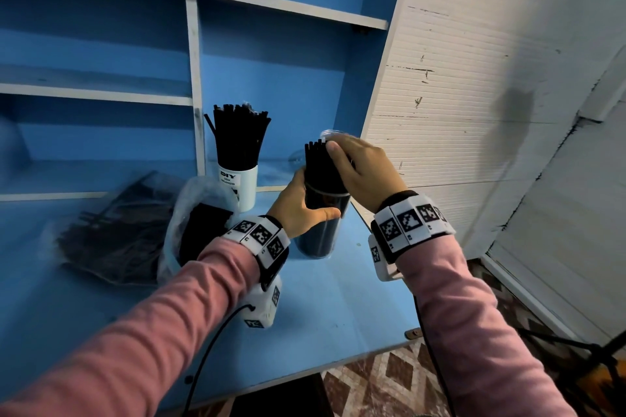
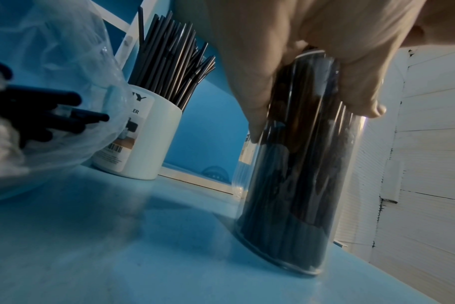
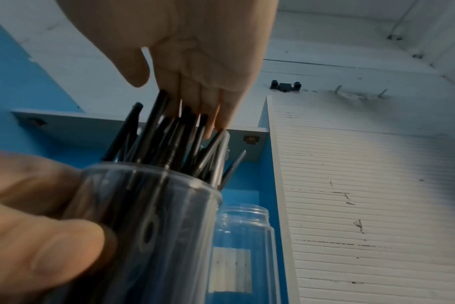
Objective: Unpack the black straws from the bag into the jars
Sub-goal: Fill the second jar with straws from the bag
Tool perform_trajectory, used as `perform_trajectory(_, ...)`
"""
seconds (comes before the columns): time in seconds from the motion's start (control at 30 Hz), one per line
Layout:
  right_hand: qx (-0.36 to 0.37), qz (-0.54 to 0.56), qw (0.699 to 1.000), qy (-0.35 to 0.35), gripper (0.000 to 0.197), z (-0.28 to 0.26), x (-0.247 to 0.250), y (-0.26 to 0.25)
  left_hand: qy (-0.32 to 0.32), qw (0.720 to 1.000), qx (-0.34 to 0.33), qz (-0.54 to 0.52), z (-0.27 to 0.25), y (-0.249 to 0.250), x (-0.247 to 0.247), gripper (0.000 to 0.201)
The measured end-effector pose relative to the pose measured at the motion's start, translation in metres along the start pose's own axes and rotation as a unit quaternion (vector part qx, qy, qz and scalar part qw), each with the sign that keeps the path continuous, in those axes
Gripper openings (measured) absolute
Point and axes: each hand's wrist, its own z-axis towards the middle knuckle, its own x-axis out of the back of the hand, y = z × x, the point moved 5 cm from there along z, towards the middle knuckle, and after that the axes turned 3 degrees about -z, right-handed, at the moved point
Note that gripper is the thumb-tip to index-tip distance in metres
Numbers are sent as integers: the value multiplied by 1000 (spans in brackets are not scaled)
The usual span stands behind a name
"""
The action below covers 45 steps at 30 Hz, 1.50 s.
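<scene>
- White jar [image 1: 242, 187] at the back of the blue table [image 1: 325, 294]: label reads "DIY", smaller line below looks like "DESK ORGANIZER" but is blurred. Left wrist view shows the same label's end, "...LER", plus a barcode. It is packed with black straws [image 1: 240, 135] fanning out above the rim.
- Clear jar [image 1: 321, 227] stands on the table near its right edge, filled with black straws; their tips [image 1: 315, 149] stick out above the mouth.
- Left hand [image 1: 301, 210] grips the clear jar around its upper body, thumb on the near side, fingers wrapped behind.
- Right hand [image 1: 362, 173] sits on top of the straw tips; in the right wrist view the fingers [image 3: 216, 107] are straight and together, pressing down on the straw ends, thumb apart to the side.
- Second clear jar [image 3: 243, 242], no straws visible in it, stands just behind the held one, against the blue side panel; it carries a pale label, text unreadable.
- Clear plastic bag [image 1: 193, 213] lies open left of the held jar, black straws still inside. Further left, another flat pack of black straws [image 1: 115, 237], blurred.
- Bag sits right beside the white jar, partly covering its label in the left wrist view.
- White ribbed panel [image 1: 474, 85] stands right of the table; blue shelves [image 1: 101, 91] behind.
- Pink sleeves, marker-tag bands on both wrists.
</scene>
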Motion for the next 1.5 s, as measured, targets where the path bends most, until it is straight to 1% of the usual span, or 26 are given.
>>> perform_trajectory(0.07, -11, 20, 1000, 7, 44, 1, 2, 1, -1, 1000, -7, 2, 1, 0, 0, 85)
perform_trajectory(0.1, -12, 15, 1000, -8, 46, 1, -1, 1, -1, 1000, -8, 4, 1, 0, 0, 85)
perform_trajectory(0.17, -6, -36, 998, -52, 47, 0, -12, 0, 4, 1000, -4, 6, 2, -1, 0, 84)
perform_trajectory(0.2, -5, -60, 996, -62, 47, -1, -17, 2, 8, 1000, -2, 5, 2, -2, 0, 84)
perform_trajectory(0.3, -10, -74, 996, -48, 50, -2, -23, 7, 4, 1000, 2, 17, 3, -3, 1, 88)
perform_trajectory(0.4, -12, -63, 997, -39, 48, 0, -21, 6, -32, 999, 5, 42, 4, -4, 4, 101)
perform_trajectory(0.47, -14, -36, 999, -19, 47, 1, -15, 0, -34, 997, 26, 67, 5, -8, 13, 112)
perform_trajectory(0.5, -12, -23, 1000, 4, 47, 1, -10, -4, -25, 996, 40, 75, 3, -8, 20, 112)
perform_trajectory(0.53, -2, -9, 999, 35, 45, 0, -5, -10, -11, 996, 47, 79, 2, -6, 29, 106)
perform_trajectory(0.57, 13, 6, 997, 69, 42, -1, 1, -18, 8, 996, 39, 82, -1, 0, 39, 95)
perform_trajectory(0.63, 49, 36, 991, 123, 35, -4, 6, -36, 46, 996, 0, 77, -9, 16, 64, 67)
perform_trajectory(0.7, 71, 73, 986, 131, 28, -6, 4, -52, 60, 996, -29, 54, -19, 29, 88, 47)
perform_trajectory(0.77, 73, 114, 987, 86, 24, -7, -8, -64, 59, 995, -40, 63, -28, 33, 112, 35)
perform_trajectory(0.87, 76, 136, 988, -8, 21, -12, -39, -76, 79, 982, -57, 159, -44, 28, 141, 34)
perform_trajectory(0.97, 48, 138, 984, -106, 21, -15, -80, -78, 120, 965, -55, 226, -60, 16, 162, 34)
perform_trajectory(1.03, 21, 128, 977, -168, 25, -16, -107, -79, 122, 965, -29, 231, -67, 3, 171, 35)
perform_trajectory(1.13, -11, 116, 964, -237, 35, -20, -142, -84, 90, 978, 24, 187, -77, -16, 178, 33)
perform_trajectory(1.2, -12, 117, 958, -260, 43, -22, -159, -90, 84, 982, 39, 163, -83, -21, 179, 33)
perform_trajectory(1.27, 8, 118, 957, -266, 47, -21, -168, -98, 95, 984, 53, 137, -87, -24, 180, 36)
perform_trajectory(1.37, 37, 120, 959, -254, 46, -18, -175, -104, 113, 986, 65, 107, -90, -23, 181, 38)
perform_trajectory(1.5, 66, 125, 962, -233, 40, -17, -181, -107, 142, 982, 57, 109, -91, -17, 182, 39)
